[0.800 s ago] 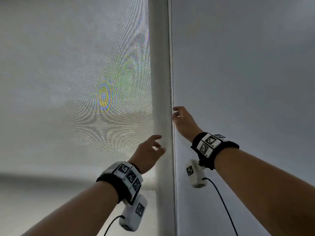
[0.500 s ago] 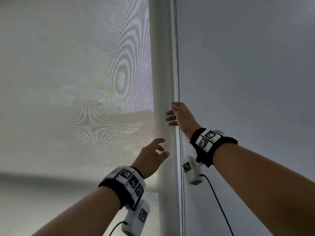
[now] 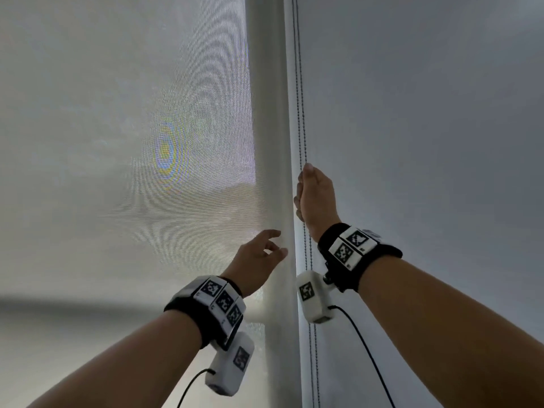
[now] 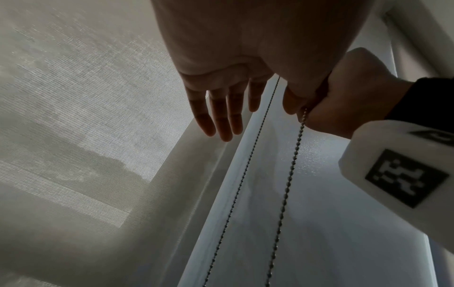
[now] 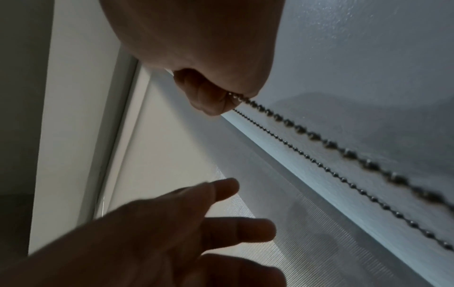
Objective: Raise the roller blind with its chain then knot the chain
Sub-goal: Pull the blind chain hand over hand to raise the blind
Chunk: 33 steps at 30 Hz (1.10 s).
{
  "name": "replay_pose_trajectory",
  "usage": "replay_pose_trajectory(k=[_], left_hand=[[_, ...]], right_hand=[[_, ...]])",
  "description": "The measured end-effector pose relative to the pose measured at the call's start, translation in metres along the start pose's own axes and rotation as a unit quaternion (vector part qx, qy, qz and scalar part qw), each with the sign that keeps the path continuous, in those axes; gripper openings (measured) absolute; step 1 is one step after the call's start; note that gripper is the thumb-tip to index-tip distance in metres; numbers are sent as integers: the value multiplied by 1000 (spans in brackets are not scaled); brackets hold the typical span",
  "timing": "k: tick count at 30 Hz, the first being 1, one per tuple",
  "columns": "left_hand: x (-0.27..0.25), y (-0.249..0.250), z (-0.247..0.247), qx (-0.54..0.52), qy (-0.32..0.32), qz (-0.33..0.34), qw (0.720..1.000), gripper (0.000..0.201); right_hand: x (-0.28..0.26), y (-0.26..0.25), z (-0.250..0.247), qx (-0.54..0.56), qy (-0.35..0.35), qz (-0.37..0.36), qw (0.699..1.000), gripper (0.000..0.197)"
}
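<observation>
Two hands are up at the window, one on each side of the pale vertical frame post (image 3: pixel 269 142). The right hand (image 3: pixel 316 198) is the higher one, raised against the grey wall (image 3: pixel 426 128), and its fingers are curled tight into a fist around one strand of the bead chain (image 3: pixel 300 113). The right wrist view confirms it: that strand of metal beads runs straight out of the closed fist. Count two strands in all, hanging side by side just right of the post, running up out of the top of the head view and down past the wrist. The gripped strand is the one nearer the wall; the second strand hangs free beside it, and the left wrist view shows it passing between the two hands untouched.

The left hand (image 3: pixel 256 257) sits lower and to the left, its fingers (image 4: pixel 222 116) spread apart and nearly straight, holding nothing, the tips close to the edge of the post. Whether they actually touch it, I cannot tell.

The roller blind (image 3: pixel 117 142) fills the whole left side, one sheet of translucent mesh fabric with daylight glowing through it, drawn down over the glass as far as the views reach. Each wrist carries one black band with white marker tiles and one white camera block with a black cable.
</observation>
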State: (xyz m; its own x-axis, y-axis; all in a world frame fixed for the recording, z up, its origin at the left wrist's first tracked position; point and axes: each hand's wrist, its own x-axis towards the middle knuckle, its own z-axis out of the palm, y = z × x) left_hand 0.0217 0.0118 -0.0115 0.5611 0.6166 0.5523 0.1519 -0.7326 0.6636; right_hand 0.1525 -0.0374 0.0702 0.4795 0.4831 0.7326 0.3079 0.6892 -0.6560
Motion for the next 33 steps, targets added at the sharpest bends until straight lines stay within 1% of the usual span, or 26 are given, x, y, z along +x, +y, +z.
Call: replay_pose_trajectory(k=[6,13,19,22,26,29,33], left_hand=[[3,11,-1,3,-3,14,1000,36],[4,35,-5,-41,9,35,999,31],[6,65,-2,-74,12,39,996,34],[10,78,4,-127,2,31,991,35],[13,96,16,-217,-19,6,976,40],[14,109,25,-308,-32,-16,951,41],[14,121,37,-403,-10,-54,913,37]], right_hand=[[-17,-9,0,2,-2,-7,1000,43],[-51,17,-15,-47,-5,0,999,44],[-80,28,-30,-47,10,33,998,44],[-104,39,-35,-51,4,55,997,42],[-142,60,-45,-50,-8,72,996,44],[-161,67,-53,-57,-3,72,996,42],[-171,72,-62,-56,3,69,996,34]])
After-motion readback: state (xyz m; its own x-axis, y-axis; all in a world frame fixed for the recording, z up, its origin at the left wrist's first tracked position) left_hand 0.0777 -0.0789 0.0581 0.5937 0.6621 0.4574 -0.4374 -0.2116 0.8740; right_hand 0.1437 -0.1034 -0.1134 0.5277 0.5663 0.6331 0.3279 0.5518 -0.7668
